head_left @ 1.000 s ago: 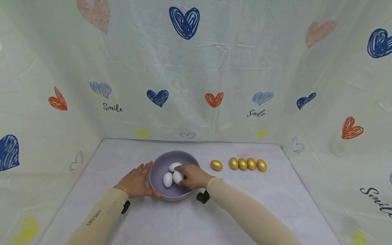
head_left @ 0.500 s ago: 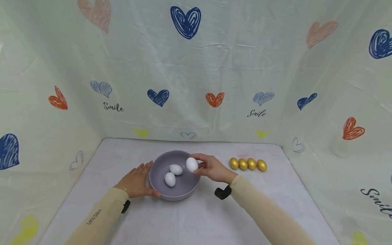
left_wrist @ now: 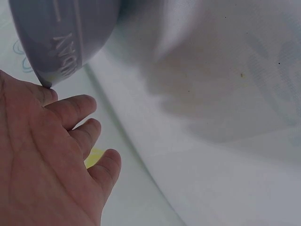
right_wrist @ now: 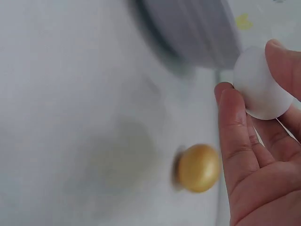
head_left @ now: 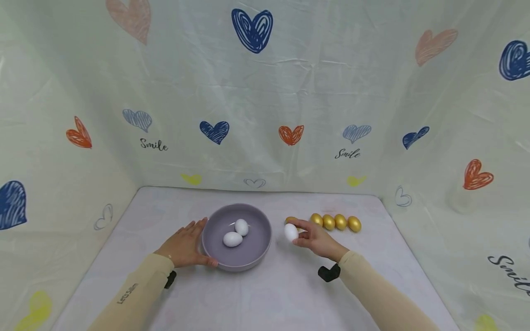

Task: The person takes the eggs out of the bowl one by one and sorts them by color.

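My right hand [head_left: 316, 239] pinches a white egg [head_left: 291, 232] between thumb and fingers, above the table to the right of the bowl. The right wrist view shows the same white egg [right_wrist: 260, 84] between the fingertips. Two white eggs, one [head_left: 233, 239] in front of the other [head_left: 242, 227], lie in the purple bowl [head_left: 262, 230]. Against the bowl's left side rests my left hand [head_left: 184, 245], fingers spread and thumb at the front. A gold egg [head_left: 290, 219] is partly hidden behind my right hand.
Several gold eggs [head_left: 340, 221] lie in a row on the table to the right, the leftmost partly covered by my right hand. The white table [head_left: 248, 303] is bounded by a hanging cloth [head_left: 265, 101] printed with hearts, at the back and both sides.
My right hand has lifted a white egg out of the bowl and carried it right, in front of the single gold egg. The two eggs left in the bowl have rolled. The left hand stays put.
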The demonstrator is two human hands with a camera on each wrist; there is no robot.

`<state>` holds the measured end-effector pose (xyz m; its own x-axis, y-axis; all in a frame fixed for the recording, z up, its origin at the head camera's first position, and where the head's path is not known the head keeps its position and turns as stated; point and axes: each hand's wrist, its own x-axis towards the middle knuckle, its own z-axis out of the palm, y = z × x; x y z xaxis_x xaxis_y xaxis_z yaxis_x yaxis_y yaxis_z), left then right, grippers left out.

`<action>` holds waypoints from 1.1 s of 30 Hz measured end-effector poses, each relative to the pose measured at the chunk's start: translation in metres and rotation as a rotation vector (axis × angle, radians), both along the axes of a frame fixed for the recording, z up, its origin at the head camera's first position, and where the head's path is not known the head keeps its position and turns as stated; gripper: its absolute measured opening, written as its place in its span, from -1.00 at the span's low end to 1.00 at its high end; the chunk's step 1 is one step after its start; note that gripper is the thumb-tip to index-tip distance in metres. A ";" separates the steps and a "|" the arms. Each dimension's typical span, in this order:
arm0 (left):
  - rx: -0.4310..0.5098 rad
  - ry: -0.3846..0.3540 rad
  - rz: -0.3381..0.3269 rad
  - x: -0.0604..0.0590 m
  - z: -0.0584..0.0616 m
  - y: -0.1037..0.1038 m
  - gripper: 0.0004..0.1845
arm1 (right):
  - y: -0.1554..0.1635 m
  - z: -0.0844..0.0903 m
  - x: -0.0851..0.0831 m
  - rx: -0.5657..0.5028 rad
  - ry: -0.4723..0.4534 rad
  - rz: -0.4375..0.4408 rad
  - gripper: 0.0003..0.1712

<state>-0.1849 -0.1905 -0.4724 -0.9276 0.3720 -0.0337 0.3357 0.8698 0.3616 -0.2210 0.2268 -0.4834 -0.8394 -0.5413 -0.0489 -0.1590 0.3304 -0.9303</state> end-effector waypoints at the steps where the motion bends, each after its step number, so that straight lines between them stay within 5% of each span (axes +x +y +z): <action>1: 0.001 -0.004 0.001 0.000 -0.001 0.000 0.50 | 0.003 -0.005 0.000 0.003 -0.004 0.001 -0.28; 15: 0.001 -0.016 0.016 -0.003 -0.009 -0.002 0.53 | 0.004 -0.041 -0.007 0.141 0.012 0.001 -0.27; 33: 0.007 -0.001 0.016 -0.001 -0.006 -0.003 0.53 | -0.004 -0.036 -0.005 0.225 0.055 0.003 -0.25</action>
<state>-0.1860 -0.1930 -0.4788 -0.9333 0.3576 -0.0319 0.3216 0.8723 0.3683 -0.2257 0.2230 -0.5191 -0.8423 -0.5247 -0.1234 -0.2085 0.5283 -0.8230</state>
